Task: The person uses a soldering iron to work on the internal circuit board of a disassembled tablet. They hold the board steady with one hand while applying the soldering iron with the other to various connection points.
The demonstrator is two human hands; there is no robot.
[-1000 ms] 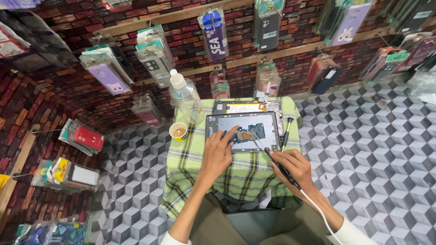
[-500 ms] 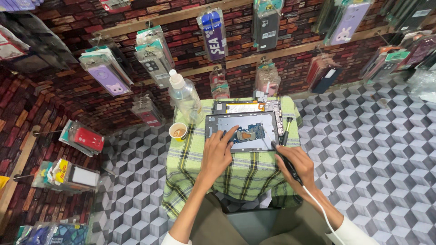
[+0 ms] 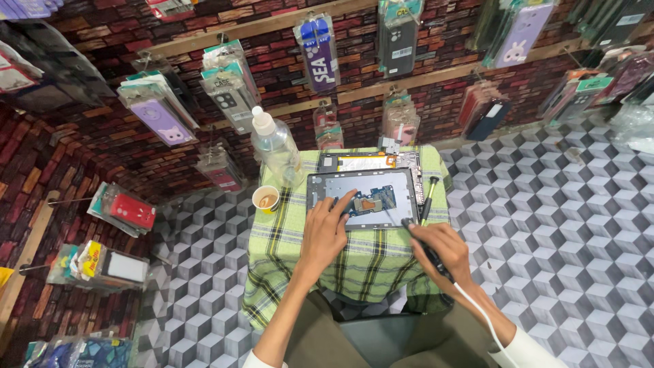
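Observation:
An opened grey tablet point(image 3: 361, 197) lies flat on a small table with a green checked cloth point(image 3: 340, 266), its circuit board and orange parts showing. My left hand point(image 3: 323, 232) rests on the tablet's near left part, index finger stretched toward the board. My right hand point(image 3: 443, 252) grips a black pen-like tool point(image 3: 426, 245) with a white cable trailing toward me. Its thin tip points at the tablet's right side.
A clear plastic bottle point(image 3: 276, 146) and a small paper cup point(image 3: 266, 199) stand at the table's left. A second opened device point(image 3: 371, 161) lies behind the tablet, a green-handled screwdriver point(image 3: 429, 197) to its right. Packaged phone cases hang on the brick-pattern wall.
My right hand and its tool have shifted slightly down and right along the tablet's edge. The left hand stays on the tablet.

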